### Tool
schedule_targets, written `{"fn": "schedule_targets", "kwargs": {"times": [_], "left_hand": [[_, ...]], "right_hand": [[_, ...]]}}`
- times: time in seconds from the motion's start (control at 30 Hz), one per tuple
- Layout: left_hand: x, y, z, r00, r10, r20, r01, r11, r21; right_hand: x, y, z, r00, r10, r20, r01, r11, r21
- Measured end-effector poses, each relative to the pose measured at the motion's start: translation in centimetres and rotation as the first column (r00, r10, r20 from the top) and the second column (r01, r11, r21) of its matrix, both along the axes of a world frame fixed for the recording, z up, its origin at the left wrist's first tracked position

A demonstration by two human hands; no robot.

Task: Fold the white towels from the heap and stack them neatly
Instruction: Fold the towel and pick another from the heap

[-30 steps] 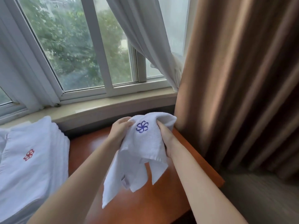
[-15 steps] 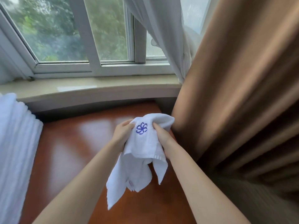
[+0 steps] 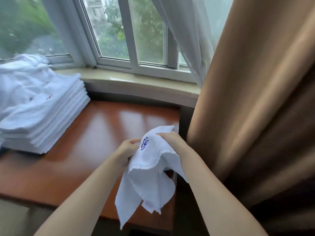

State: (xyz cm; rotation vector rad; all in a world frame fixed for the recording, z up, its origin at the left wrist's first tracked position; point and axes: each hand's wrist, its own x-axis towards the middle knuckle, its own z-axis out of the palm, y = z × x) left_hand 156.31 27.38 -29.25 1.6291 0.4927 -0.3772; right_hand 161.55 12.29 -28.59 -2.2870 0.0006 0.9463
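1. head view: small white terry towel with a blue embroidered flower emblem (image 3: 150, 167), held up above a glossy reddish-brown wooden table (image 3: 88, 142), lower corners hanging loose.
2. left hand (image 3: 127, 150) gripping the towel's left upper edge, fingers curled into the cloth.
3. right hand (image 3: 170, 139) gripping the right upper edge, fingers curled over the fabric.
4. tall stack of folded white towels (image 3: 51, 116) on the table's left end, well apart from the hands.
5. loose heap of white towels (image 3: 22, 70) behind the stack, below the window.
6. tan curtain (image 3: 255, 108) at right.

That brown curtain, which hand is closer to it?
The right hand, gripping the towel just beside the curtain. The left hand holds the towel's other side, farther away.
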Motion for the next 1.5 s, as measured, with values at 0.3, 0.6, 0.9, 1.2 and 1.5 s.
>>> {"fn": "schedule_targets", "kwargs": {"times": [0.3, 0.6, 0.9, 1.2, 1.5], "left_hand": [[-2.2, 0.4, -2.4, 0.973, 0.135, -0.190, -0.148, 0.987, -0.057], [6.1, 6.2, -4.5, 0.968, 0.067, -0.242, -0.124, 0.966, -0.227], [9.2, 10.4, -6.3, 0.805, -0.520, -0.285, 0.435, 0.844, -0.314], [11.0, 11.9, -5.9, 0.892, 0.383, -0.240, -0.294, 0.895, 0.336], [17.2, 17.4, 2.0, 0.508, 0.419, 0.752, -0.790, 0.576, 0.212]], "right_hand": [[1.1, 0.4, -0.4, 0.852, -0.459, -0.252, 0.503, 0.583, 0.637], [7.8, 5.3, -2.5, 0.770, -0.462, -0.440, 0.613, 0.348, 0.709], [13.3, 6.6, -5.0, 0.722, -0.531, -0.445, 0.618, 0.203, 0.760], [15.7, 8.7, -3.9, 0.578, -0.625, -0.525, 0.816, 0.443, 0.370], [19.4, 10.9, 0.7, 0.752, -0.660, 0.001, 0.356, 0.407, 0.841]]}}
